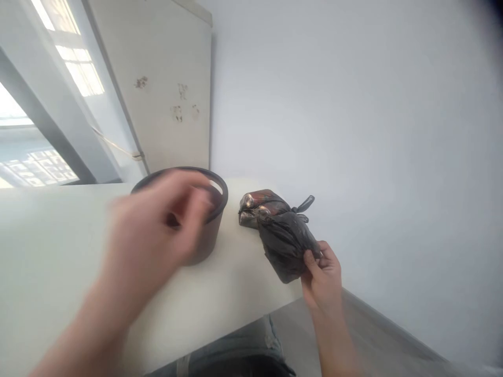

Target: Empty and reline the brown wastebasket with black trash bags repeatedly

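Wall point(361, 120): plain and pale, fills most of right half of view. Table point(47, 251): pale, runs from left edge to just beyond bag. Panel point(173, 57): white with flower marks, stands behind bucket. Jeans point(231, 345): visible below near edge of table.

Bucket point(206, 243): dark, open-topped, upright on table, with slot through rim. Contents: cannot tell, largely masked from view.

Bag point(285, 246): black, thin, creased, lies to right of bucket and apart from it, near right end of table. Bundle point(255, 201): dark film over shiny, reddish contents, on table between bucket and bag, partly overlapped by bag. Joined to bag or separate: cannot tell.

Left hand point(145, 225): blurred, in line with bucket rim. Fingers bent toward thumb, with some gap between. Anything in grasp, or contact with rim: cannot tell.

Right hand point(324, 280): holds near corner of bag, pinched narrow between thumb and fingers.

Loops point(305, 203): knotted, at right end of bundle.

Step in hand, as judged: one-handed steadying of bag, with left hand at bucket. Next move, as judged: calls for firm pinch, given slippery film, and for support under bundle if lifted along with bag.
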Motion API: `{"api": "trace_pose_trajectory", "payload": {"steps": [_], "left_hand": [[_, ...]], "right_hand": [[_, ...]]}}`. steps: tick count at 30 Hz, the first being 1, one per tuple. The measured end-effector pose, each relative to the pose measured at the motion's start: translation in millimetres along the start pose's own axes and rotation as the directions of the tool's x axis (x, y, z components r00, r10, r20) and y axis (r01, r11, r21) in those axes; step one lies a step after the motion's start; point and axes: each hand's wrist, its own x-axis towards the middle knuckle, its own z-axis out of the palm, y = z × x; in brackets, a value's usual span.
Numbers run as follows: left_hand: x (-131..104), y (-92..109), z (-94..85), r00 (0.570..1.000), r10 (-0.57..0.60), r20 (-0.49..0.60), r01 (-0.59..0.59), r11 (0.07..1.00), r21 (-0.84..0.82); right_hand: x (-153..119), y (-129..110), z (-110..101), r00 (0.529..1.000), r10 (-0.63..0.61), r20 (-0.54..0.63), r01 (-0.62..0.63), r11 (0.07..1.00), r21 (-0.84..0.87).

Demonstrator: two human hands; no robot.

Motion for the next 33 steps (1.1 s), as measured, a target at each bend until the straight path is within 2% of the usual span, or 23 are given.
{"api": "trace_pose_trajectory", "payload": {"steps": [2,4,7,10,12,13,15,18,20,21,23,25,26,27,28,30,32,33], "left_hand": [[-15,15,24.2,0.983,0.062,0.174,-0.060,0.998,-0.018],[-26,18,43.0,0.950,0.095,0.299,-0.078,0.995,-0.069],[-37,9,46.9,0.939,0.076,0.337,-0.029,0.989,-0.144],[-52,0,28.0,0.976,-0.005,0.219,0.037,0.989,-0.141],[-66,-3,14.4,0.987,-0.044,0.155,0.062,0.992,-0.112],[-73,-4,9.3,0.989,-0.063,0.133,0.076,0.993,-0.094],[-85,-5,3.2,0.989,-0.107,0.098,0.114,0.991,-0.066],[-95,-10,2.8,0.989,-0.141,0.051,0.145,0.986,-0.079],[-98,-16,6.5,0.989,-0.148,0.017,0.149,0.982,-0.116],[-99,-18,8.7,0.987,-0.160,-0.008,0.158,0.979,-0.126],[-103,-22,12.5,0.977,-0.195,-0.088,0.184,0.976,-0.114],[-113,-20,14.4,0.957,-0.184,-0.224,0.177,0.983,-0.051],[-120,-17,14.6,0.950,-0.141,-0.278,0.145,0.989,-0.006],[-129,-13,14.5,0.951,-0.081,-0.298,0.097,0.995,0.038],[-138,-10,14.3,0.962,-0.026,-0.272,0.048,0.996,0.076],[-156,-6,14.2,0.994,0.020,-0.103,-0.009,0.994,0.106],[-168,-7,16.1,0.995,-0.007,0.095,-0.001,0.996,0.089],[-172,-10,17.9,0.988,-0.026,0.155,0.015,0.997,0.070]], "right_hand": [[-14,-8,17,0.997,0.011,0.072,-0.015,0.998,0.053],[-25,-14,30,0.982,0.014,0.189,-0.030,0.996,0.082],[-37,-21,39,0.946,0.025,0.324,-0.064,0.992,0.109],[-42,-24,35,0.902,0.149,0.405,-0.162,0.987,-0.004],[-43,-23,29,0.839,0.242,0.487,-0.201,0.970,-0.136],[-44,-23,27,0.807,0.266,0.527,-0.195,0.963,-0.188],[-49,-23,24,0.792,0.240,0.561,-0.140,0.967,-0.215],[-61,-26,26,0.830,0.173,0.530,-0.112,0.983,-0.146],[-70,-29,29,0.822,0.190,0.537,-0.158,0.982,-0.105],[-74,-30,32,0.798,0.209,0.565,-0.191,0.977,-0.092],[-82,-30,39,0.719,0.244,0.650,-0.264,0.962,-0.069],[-87,-28,47,0.673,0.260,0.693,-0.323,0.945,-0.041],[-89,-26,52,0.683,0.264,0.681,-0.338,0.941,-0.026],[-90,-23,57,0.722,0.260,0.641,-0.335,0.942,-0.005],[-91,-21,62,0.774,0.247,0.583,-0.314,0.949,0.015],[-91,-18,71,0.852,0.220,0.474,-0.272,0.961,0.044],[-92,-16,78,0.877,0.214,0.429,-0.265,0.962,0.063],[-91,-16,80,0.876,0.218,0.429,-0.271,0.960,0.066]]}}
